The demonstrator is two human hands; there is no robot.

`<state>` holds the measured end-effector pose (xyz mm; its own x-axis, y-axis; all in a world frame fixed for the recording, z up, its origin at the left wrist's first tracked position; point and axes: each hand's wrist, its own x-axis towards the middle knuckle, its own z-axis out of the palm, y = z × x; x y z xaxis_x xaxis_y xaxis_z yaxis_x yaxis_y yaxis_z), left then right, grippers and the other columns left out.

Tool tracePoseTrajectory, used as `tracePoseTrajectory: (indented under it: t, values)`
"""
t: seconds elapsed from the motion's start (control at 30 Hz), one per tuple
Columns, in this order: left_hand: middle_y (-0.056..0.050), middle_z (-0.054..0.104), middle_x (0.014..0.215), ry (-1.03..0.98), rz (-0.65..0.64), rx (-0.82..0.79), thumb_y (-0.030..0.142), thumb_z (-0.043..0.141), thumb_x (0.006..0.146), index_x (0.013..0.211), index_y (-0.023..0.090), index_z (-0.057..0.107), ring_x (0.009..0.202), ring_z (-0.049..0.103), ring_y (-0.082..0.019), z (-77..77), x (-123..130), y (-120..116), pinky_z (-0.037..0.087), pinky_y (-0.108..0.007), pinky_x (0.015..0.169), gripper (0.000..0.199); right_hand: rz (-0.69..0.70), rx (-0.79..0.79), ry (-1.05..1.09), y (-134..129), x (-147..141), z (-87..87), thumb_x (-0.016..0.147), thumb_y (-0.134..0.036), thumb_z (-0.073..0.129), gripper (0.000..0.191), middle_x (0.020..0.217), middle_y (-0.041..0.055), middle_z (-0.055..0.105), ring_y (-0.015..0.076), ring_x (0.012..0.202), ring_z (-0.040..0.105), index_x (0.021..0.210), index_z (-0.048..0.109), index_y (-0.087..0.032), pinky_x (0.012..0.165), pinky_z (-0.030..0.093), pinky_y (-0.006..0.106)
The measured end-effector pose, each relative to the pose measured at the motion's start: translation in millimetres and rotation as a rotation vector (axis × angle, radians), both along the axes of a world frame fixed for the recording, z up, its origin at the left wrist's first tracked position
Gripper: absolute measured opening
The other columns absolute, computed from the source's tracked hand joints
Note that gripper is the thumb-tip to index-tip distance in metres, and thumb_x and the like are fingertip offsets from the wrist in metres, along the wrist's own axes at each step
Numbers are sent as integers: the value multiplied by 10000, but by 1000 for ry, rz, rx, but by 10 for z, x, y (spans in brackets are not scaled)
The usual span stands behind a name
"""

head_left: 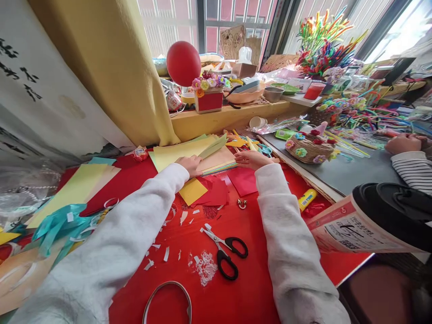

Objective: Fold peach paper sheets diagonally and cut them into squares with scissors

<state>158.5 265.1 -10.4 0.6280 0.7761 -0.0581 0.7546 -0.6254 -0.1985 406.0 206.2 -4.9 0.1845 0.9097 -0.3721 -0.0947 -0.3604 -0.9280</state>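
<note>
A stack of coloured paper (221,159) lies at the back of the red table, with yellow sheets (182,150) over its left part. My left hand (190,165) is at the near edge of these sheets, its fingers closed on the yellow paper; one sheet's right part bends upward beside the fingertips. At the stack's right end is my right hand (251,159), fingers stretched out to the left and nothing visibly gripped. Just in front of the stack lie a small yellow square (193,191), red paper pieces (216,191) and a pinkish-red sheet (243,181).
Black-handled scissors (229,254) lie among white paper scraps, near a tape ring (168,284). A lidded cup (364,225) stands close on the right, a yellow glue stick (307,199) beyond it. A flower-decorated basket (308,147) and another person's hand (403,143) are farther right.
</note>
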Motion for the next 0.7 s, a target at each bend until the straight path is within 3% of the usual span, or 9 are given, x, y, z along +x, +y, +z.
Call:
tracePoseTrajectory:
  t: [0.23, 0.47, 0.7]
  values:
    - [-87, 502, 1240, -10, -4, 35, 489, 470, 769, 1218, 207, 424, 968, 586, -282, -40, 19, -26, 444, -391, 814, 532, 16, 5, 10, 18, 0, -8, 809, -151, 573, 28, 672, 52, 638, 127, 675, 631, 784, 586, -146, 743, 528, 283]
    - [-78, 522, 1236, -41, 23, 54, 294, 342, 840, 1223, 207, 438, 978, 588, -280, -52, 15, -6, 450, -405, 802, 404, 91, 14, 53, -46, 52, 37, 844, -183, 524, 81, 662, 71, 668, 163, 682, 664, 883, 582, -143, 720, 553, 321]
    - [-31, 574, 1210, -73, 61, -7, 326, 292, 889, 1228, 260, 431, 1063, 557, -219, 16, -50, 91, 420, -347, 869, 372, 155, 24, 149, 22, -307, -37, 870, -173, 492, 119, 800, 102, 665, 154, 743, 661, 944, 557, -105, 723, 550, 298]
